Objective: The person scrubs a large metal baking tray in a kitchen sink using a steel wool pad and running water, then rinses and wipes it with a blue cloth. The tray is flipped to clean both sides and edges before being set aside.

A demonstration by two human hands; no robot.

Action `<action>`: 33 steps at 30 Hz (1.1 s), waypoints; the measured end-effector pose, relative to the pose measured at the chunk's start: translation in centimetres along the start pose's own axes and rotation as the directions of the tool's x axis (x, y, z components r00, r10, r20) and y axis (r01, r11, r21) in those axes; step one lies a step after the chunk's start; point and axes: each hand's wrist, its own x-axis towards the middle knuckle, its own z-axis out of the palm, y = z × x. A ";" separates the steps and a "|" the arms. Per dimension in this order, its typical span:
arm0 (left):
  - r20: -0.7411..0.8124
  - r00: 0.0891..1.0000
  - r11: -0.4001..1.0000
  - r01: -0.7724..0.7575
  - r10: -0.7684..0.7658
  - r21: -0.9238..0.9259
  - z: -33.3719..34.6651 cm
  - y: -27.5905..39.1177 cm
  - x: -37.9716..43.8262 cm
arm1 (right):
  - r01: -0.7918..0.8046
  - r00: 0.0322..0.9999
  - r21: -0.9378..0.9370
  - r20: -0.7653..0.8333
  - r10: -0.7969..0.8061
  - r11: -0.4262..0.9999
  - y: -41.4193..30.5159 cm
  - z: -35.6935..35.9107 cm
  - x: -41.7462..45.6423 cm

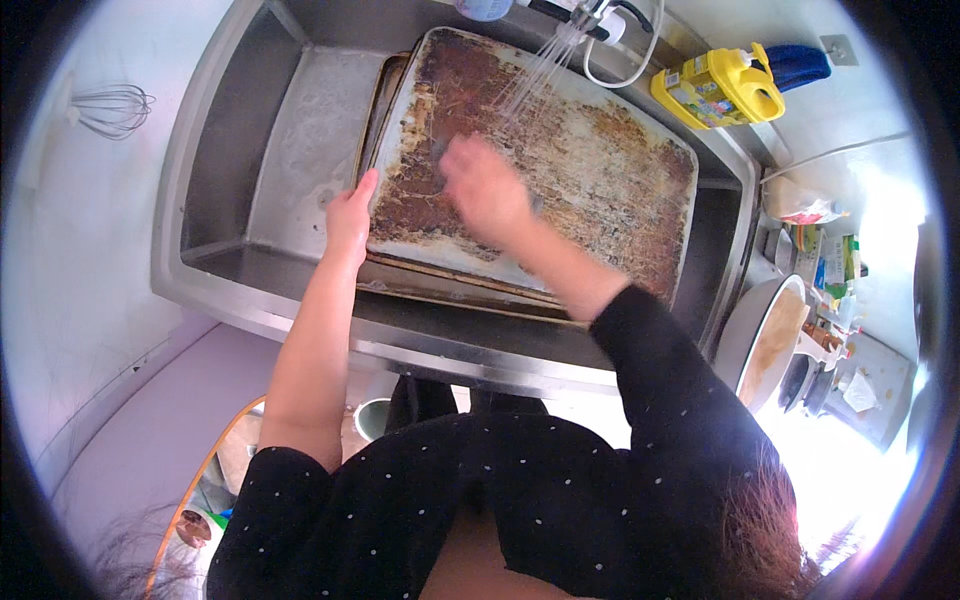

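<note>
A large baking sheet (600,180), its surface covered in brown baked-on stains, lies tilted in a stainless steel sink (300,150). At least one more baking tray (465,283) sits beneath it, with its rim showing. My left hand (350,217) grips the upper sheet's left edge, thumb on top. Blurred by motion, my right hand (484,187) presses on the stained surface over a grey scrubber (439,152), which is mostly hidden under the fingers. Water streams (536,75) from the faucet head (589,16) onto the sheet's far part.
On the sink's back ledge stands a yellow detergent jug (716,88) beside a dark blue cloth (802,67). A white hose (645,67) loops near the faucet. A whisk (112,111) hangs at left. To the right are a white basin (761,337) and several packages (832,262).
</note>
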 end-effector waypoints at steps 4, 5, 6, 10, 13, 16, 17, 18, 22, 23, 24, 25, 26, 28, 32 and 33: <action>-0.064 0.997 0.990 -0.030 0.039 0.138 1.3 2.1 -1.9 | 0.136 0.991 -0.019 -0.011 -0.136 0.991 3.6 -1.2 1.8; -0.042 0.999 0.990 -0.019 0.025 0.137 1.3 1.9 -1.8 | -0.035 0.994 -0.133 0.095 0.048 0.990 6.7 -0.5 4.2; -0.021 1.000 0.991 -0.009 0.012 0.136 1.4 1.8 -1.2 | -0.264 0.945 -0.135 0.163 0.284 0.955 10.1 -0.4 7.0; -0.076 0.995 0.988 0.071 -0.061 0.134 0.5 3.5 -2.3 | -0.243 0.961 -0.115 0.104 0.255 0.963 3.9 1.2 5.7; -0.011 1.000 1.000 -0.016 0.016 -0.006 0.7 2.3 -1.2 | -0.014 0.997 0.151 -0.076 0.026 0.988 -3.1 0.1 0.8; -0.044 0.998 0.994 -0.039 0.044 0.106 1.1 1.9 -1.6 | 0.042 0.998 -0.080 0.045 -0.038 0.996 2.2 1.1 5.2; -0.056 0.995 0.989 -0.069 0.077 0.129 1.5 1.8 -1.8 | 0.051 0.998 -0.224 -0.031 -0.059 0.973 5.3 2.5 8.0; -0.033 0.999 0.983 0.000 0.006 0.182 1.3 1.9 -1.6 | 0.056 0.996 -0.297 0.084 -0.032 0.953 8.1 2.9 11.3; -0.040 0.998 0.987 -0.038 0.045 0.154 1.4 1.0 -1.3 | -0.182 0.983 -0.237 -0.078 0.168 0.954 9.0 5.1 15.8; -0.056 0.998 0.990 -0.031 0.039 0.140 1.1 0.9 -1.3 | -0.243 0.963 -0.238 0.060 0.263 0.941 6.7 4.2 15.9; -0.070 0.997 0.992 -0.028 0.037 0.122 0.8 0.9 -1.2 | -0.203 0.972 -0.191 0.076 0.220 0.961 3.4 4.1 14.6; -0.049 0.998 0.996 -0.035 0.039 0.076 0.9 0.8 -1.1 | -0.172 0.978 -0.158 0.090 0.188 0.972 0.5 3.8 11.9; -0.037 0.999 0.999 -0.039 0.040 0.030 0.7 0.4 -0.9 | -0.105 0.994 -0.082 -0.030 0.102 0.991 -2.1 3.9 8.5; -0.021 0.999 0.998 -0.029 0.030 0.048 0.8 0.5 -1.2 | -0.003 0.992 -0.033 -0.129 -0.002 0.999 -2.6 3.8 6.5; -0.038 0.999 0.988 -0.013 0.019 0.152 1.0 1.3 -2.5 | -0.134 0.990 -0.143 0.018 0.138 0.981 6.4 1.7 11.8; -0.005 1.000 0.989 -0.024 0.025 0.148 2.4 2.0 -2.7 | -0.106 0.994 -0.383 -0.068 0.086 0.918 11.9 3.1 12.7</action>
